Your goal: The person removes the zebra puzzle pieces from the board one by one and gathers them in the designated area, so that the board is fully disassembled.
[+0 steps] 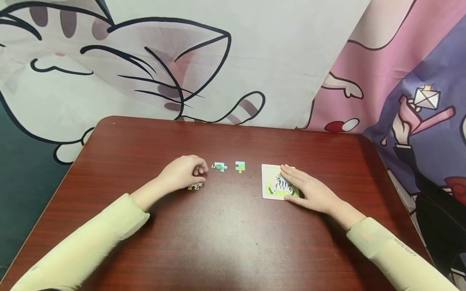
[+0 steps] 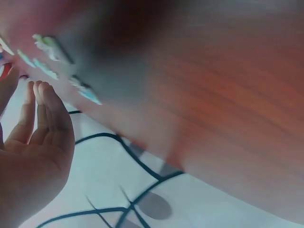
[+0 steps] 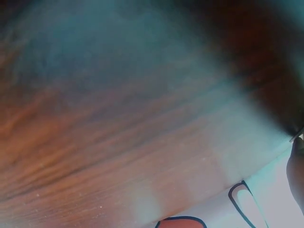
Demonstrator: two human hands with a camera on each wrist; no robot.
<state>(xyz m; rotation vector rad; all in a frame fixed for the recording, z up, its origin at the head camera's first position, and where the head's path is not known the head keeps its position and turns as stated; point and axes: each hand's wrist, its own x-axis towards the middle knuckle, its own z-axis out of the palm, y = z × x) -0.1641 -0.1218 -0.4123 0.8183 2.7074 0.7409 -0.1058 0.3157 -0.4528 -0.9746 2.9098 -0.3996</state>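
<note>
My left hand (image 1: 185, 173) hovers over the table's left-middle, thumb and fingers loosely bent with a gap between them and nothing held. Partly hidden under it lies a green-and-yellow jigsaw piece (image 1: 194, 187). Just right of the fingertips are a blue-green jigsaw piece (image 1: 219, 167) and another small piece (image 1: 240, 166). In the left wrist view several pieces (image 2: 85, 90) lie beyond the fingers. My right hand (image 1: 314, 192) rests with straight fingers on the right side of a square puzzle board (image 1: 267, 169) with a zebra picture. The hand covers part of that picture.
The reddish-brown wooden table (image 1: 218, 242) has rounded far corners. Behind its far edge hangs a cloth (image 1: 284, 60) printed with a cartoon cat, with a pink and purple printed part at the right. The right wrist view shows mostly blurred tabletop.
</note>
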